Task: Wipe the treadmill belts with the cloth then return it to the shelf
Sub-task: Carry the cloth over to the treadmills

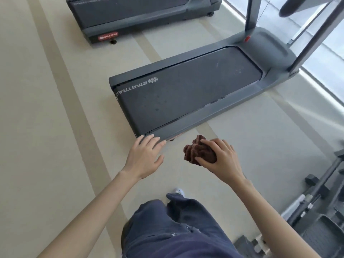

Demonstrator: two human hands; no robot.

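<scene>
Beige gym floor (pixel 55 108); dark grey treadmill belt (pixel 186 90) at twelve o'clock. Right hand (pixel 221 161) clutches crumpled brown cloth (pixel 197 151), left hand (pixel 145 157) spread, empty. Bunched cloth might skip patches.

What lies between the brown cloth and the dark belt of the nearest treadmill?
In the head view, only bare beige floor and the treadmill's grey side rail lie between crumpled brown cloth and dark belt.

A second treadmill (pixel 134 13) stands left beyond the nearer treadmill (pixel 186 90).
</scene>
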